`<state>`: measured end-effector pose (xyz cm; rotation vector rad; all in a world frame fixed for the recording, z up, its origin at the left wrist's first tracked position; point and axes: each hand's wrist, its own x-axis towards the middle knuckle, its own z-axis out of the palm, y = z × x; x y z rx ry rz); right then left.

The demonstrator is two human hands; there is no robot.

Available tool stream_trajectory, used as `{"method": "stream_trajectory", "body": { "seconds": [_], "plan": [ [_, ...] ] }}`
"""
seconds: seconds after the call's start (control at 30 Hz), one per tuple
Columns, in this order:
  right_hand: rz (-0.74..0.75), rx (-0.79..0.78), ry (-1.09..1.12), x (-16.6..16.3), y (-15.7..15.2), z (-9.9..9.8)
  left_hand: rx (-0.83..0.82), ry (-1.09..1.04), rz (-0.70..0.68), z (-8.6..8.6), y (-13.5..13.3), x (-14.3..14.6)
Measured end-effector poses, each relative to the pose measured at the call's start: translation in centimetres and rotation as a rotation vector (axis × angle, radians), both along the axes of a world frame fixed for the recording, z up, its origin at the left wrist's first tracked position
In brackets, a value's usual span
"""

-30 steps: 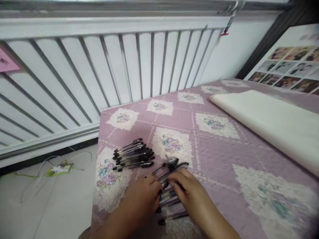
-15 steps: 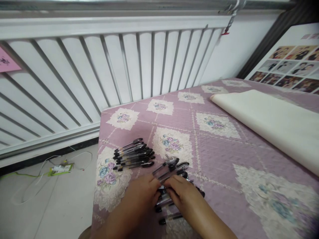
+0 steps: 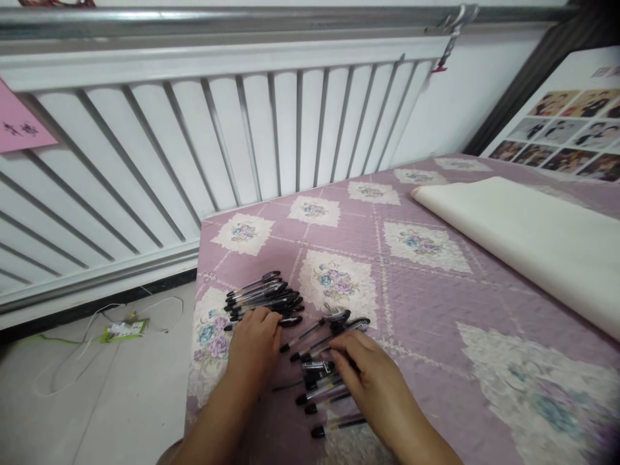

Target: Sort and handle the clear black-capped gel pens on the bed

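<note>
Black-capped clear pens lie in two groups on a purple flowered cloth. My left hand is closed over the near side of the left bundle of pens, its fingers together on a pen and hiding that pen's middle. My right hand is over the looser right group of pens. Its thumb and index finger pinch a pen, whose far end is hidden by the hand. More pens lie fanned out below and to the left of that hand.
The flowered cloth covers the table. A folded cream sheet lies at the right, with a photo board behind it. A white radiator runs along the back. On the floor at left sits a power strip with cables.
My left hand has moved left and away from me, from beside my right hand to the left bundle. My right hand stays over the right group, whose pens have shifted slightly.
</note>
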<state>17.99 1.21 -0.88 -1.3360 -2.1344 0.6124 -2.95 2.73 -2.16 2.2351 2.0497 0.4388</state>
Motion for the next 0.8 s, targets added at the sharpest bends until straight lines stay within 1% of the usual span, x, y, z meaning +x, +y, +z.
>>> {"method": "stream_trajectory", "body": {
  "seconds": [0.2, 0.53, 0.67, 0.73, 0.8],
  "plan": [
    [-0.018, 0.08, 0.017, 0.0, 0.1, 0.1, -0.076, 0.099, 0.019, -0.2, 0.1, 0.2],
    [-0.026, 0.048, 0.025, 0.0, 0.1, 0.2, -0.116, 0.15, 0.005, 0.5, -0.2, 0.6],
    [-0.031, 0.029, 0.047, -0.1, 0.1, 0.1, -0.113, 0.095, -0.024, 0.6, -0.5, 0.9],
    [-0.045, 0.0, 0.076, -0.1, 0.1, 0.0, -0.096, 0.034, -0.077, 0.7, -0.8, 1.3],
    [-0.081, -0.053, 0.128, -0.3, 0.0, 0.0, -0.037, -0.039, -0.16, 0.8, -1.3, 1.8]
  ]
}}
